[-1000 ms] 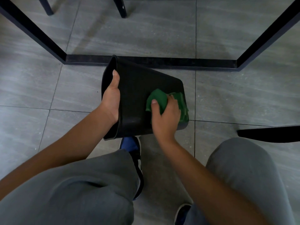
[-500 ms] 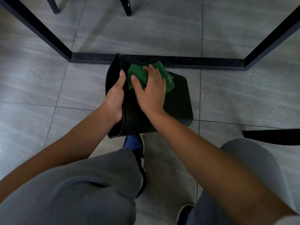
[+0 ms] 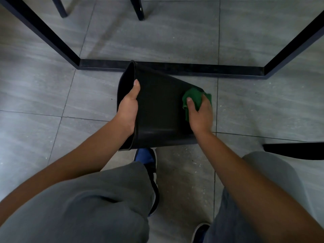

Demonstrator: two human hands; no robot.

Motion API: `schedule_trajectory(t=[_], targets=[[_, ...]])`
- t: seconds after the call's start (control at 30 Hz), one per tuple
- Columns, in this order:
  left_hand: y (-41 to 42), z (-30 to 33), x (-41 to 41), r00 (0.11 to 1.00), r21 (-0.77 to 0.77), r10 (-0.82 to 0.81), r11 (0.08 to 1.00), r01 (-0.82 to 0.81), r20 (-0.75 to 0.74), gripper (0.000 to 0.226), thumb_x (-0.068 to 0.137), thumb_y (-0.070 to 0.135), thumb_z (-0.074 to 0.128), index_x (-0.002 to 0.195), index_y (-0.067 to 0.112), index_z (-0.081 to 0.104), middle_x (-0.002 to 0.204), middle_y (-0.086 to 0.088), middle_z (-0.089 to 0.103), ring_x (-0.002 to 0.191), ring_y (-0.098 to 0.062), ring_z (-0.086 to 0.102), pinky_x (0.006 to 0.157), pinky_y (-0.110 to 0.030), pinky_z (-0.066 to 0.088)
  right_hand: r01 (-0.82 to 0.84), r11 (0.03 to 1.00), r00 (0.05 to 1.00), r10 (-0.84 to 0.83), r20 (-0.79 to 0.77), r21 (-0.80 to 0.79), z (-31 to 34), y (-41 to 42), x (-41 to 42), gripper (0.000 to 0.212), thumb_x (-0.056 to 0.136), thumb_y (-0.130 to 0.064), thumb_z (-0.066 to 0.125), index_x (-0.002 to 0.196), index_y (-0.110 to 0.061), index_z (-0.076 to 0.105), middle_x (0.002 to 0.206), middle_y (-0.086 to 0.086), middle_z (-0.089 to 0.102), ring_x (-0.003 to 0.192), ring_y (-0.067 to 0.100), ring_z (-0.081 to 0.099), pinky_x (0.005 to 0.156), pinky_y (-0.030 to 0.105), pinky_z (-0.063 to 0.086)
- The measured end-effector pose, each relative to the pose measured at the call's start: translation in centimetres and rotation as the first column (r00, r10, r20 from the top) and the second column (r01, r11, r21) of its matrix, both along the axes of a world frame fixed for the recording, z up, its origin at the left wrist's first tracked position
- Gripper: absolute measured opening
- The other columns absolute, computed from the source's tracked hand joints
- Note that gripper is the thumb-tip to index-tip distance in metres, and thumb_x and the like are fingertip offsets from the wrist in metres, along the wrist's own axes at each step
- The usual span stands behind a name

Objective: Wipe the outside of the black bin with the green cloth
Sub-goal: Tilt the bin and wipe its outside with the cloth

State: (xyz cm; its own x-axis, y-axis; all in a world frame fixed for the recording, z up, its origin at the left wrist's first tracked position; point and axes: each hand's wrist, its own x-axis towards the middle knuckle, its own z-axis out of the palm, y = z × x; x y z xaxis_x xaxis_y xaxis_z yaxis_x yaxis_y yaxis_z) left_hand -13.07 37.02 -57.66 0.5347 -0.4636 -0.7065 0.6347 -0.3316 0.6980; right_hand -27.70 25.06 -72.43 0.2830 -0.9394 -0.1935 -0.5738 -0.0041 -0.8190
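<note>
Bin: the black bin (image 3: 157,109) is tipped on its side above the tiled floor (image 3: 52,95), mouth toward 9 o'clock, base toward 3 o'clock, just above a blue shoe (image 3: 145,156).
Left hand: the left hand (image 3: 128,106) grips the rim at the mouth, thumb on the outer wall, the fingers out of sight, probably inside.
Right hand: the right hand (image 3: 199,114) clutches the bunched green cloth (image 3: 193,98) and presses it against the wall near the base, at the bin's 3 o'clock end.
Stroke: I'd run long passes from base to rim, keeping the cloth flat rather than balled.
Turning: the underside is hidden, so I'd say the left hand should roll the bin between passes.
Watch: the black frame bar (image 3: 175,68) lies close at 12 o'clock; the bin could knock it.
</note>
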Motion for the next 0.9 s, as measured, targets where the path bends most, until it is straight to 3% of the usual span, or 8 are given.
schedule_trajectory(t=[0.2,0.27,0.37,0.5,0.67,0.77,0.9], targets=[[-0.6,0.0,-0.2,0.999,-0.031,-0.015,0.999,0.016,0.035,0.037,0.099,0.056,0.055,0.099,0.023,0.071,0.088,-0.001,0.082,0.074,-0.019,0.079,0.062,-0.030,0.062,0.132,0.991,0.990,-0.132,0.050,0.005,1.0,6.9,-2.0,0.073,0.096,-0.075,0.038,0.133,-0.017,0.061,0.132,0.007,0.067,0.127,0.028,0.061,0.107,0.059,0.048],[-0.6,-0.1,-0.2,0.999,-0.020,-0.016,1.000,0.017,0.049,0.039,0.098,0.058,0.056,0.101,0.022,0.072,0.093,-0.003,0.082,0.083,-0.022,0.079,0.071,-0.034,0.063,0.071,0.997,0.996,-0.069,0.064,-0.018,2.8,8.5,-1.1,0.071,0.097,-0.074,0.040,0.135,-0.018,0.060,0.138,0.007,0.064,0.134,0.029,0.057,0.111,0.059,0.045],[-0.7,-0.3,-0.5,0.998,-0.039,-0.048,0.998,0.050,0.037,0.058,0.096,0.068,0.050,0.118,0.020,0.073,0.112,-0.008,0.080,0.106,-0.029,0.076,0.096,-0.044,0.058,-0.051,0.995,0.991,0.061,0.122,-0.090,6.0,10.0,0.9,0.049,0.102,-0.051,0.053,0.141,-0.020,0.058,0.152,0.005,0.056,0.150,0.027,0.042,0.122,0.060,0.032],[-1.0,-0.9,-0.2,0.991,-0.132,-0.128,0.983,0.130,0.027,0.079,0.098,0.075,0.031,0.137,0.015,0.064,0.135,-0.013,0.070,0.126,-0.027,0.066,0.112,-0.043,0.047,-0.100,0.983,0.959,0.136,0.247,-0.153,8.4,9.6,3.7,0.047,0.102,-0.041,0.060,0.143,-0.018,0.059,0.156,0.005,0.054,0.153,0.024,0.037,0.124,0.060,0.028],[-0.9,-0.6,-0.4,0.989,-0.097,-0.144,0.984,0.147,0.035,0.059,0.104,0.058,0.042,0.136,0.015,0.065,0.128,-0.012,0.073,0.122,-0.027,0.068,0.103,-0.042,0.055,-0.117,0.965,0.972,0.160,0.175,-0.233,7.6,5.4,6.0,0.060,0.098,-0.052,0.053,0.140,-0.009,0.060,0.150,0.014,0.058,0.147,0.034,0.047,0.120,0.061,0.035],[-0.8,-0.3,-0.7,0.978,-0.104,-0.176,0.977,0.187,0.111,0.038,0.110,0.039,0.043,0.140,0.023,0.060,0.127,-0.010,0.072,0.115,-0.026,0.071,0.094,-0.042,0.061,-0.025,0.975,0.991,0.053,0.121,-0.219,6.6,2.7,6.2,0.065,0.098,-0.057,0.048,0.136,-0.007,0.061,0.138,0.015,0.066,0.134,0.035,0.058,0.113,0.057,0.044],[-0.5,0.1,-0.9,0.979,-0.117,-0.163,0.977,0.177,0.122,0.026,0.110,0.038,0.043,0.127,0.031,0.061,0.121,-0.004,0.073,0.108,-0.022,0.073,0.085,-0.037,0.064,0.079,0.987,0.996,-0.083,-0.023,-0.143,4.6,0.2,3.5,0.062,0.099,-0.059,0.044,0.127,-0.008,0.065,0.119,0.011,0.072,0.111,0.028,0.068,0.097,0.048,0.056]])
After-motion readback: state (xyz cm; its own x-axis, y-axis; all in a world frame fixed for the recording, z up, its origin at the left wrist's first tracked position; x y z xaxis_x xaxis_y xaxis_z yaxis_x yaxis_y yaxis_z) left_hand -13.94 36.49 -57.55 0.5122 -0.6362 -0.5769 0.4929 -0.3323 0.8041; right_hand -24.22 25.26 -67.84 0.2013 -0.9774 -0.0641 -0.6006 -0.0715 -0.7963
